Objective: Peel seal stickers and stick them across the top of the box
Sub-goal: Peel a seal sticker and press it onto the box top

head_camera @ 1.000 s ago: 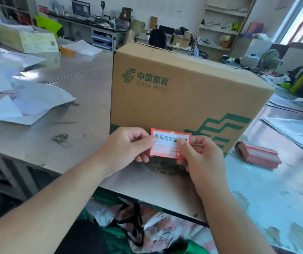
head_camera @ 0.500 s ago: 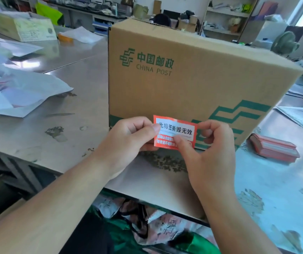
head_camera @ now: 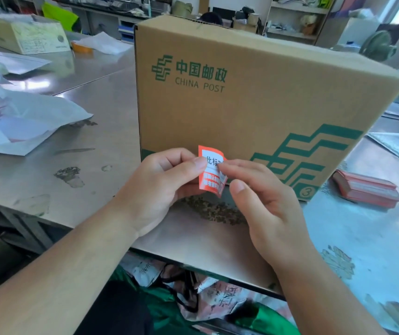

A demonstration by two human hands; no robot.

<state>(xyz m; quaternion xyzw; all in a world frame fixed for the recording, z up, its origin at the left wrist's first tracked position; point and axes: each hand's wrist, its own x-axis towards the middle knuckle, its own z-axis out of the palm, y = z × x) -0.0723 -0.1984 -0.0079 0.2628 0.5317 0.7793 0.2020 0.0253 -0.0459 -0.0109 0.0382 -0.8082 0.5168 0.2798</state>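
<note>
A brown China Post cardboard box (head_camera: 254,97) stands on the metal table (head_camera: 92,146) right in front of me. Its top is barely visible from this angle. In front of its lower face I hold a red and white seal sticker (head_camera: 211,172). My left hand (head_camera: 164,187) pinches the sticker's left edge between thumb and fingers. My right hand (head_camera: 263,197) pinches its right edge with thumb and forefinger and curls that side over, so only the left half of the print shows.
A stack of red seal stickers (head_camera: 367,189) lies on the table right of the box. Loose white papers (head_camera: 17,126) are spread at the left, and a second carton (head_camera: 27,35) sits far left. Shelves, desks and a fan (head_camera: 378,47) fill the background.
The view has closed in on the box. My right hand has folded the sticker's right side over toward the left; earlier the sticker was held flat with its full face showing.
</note>
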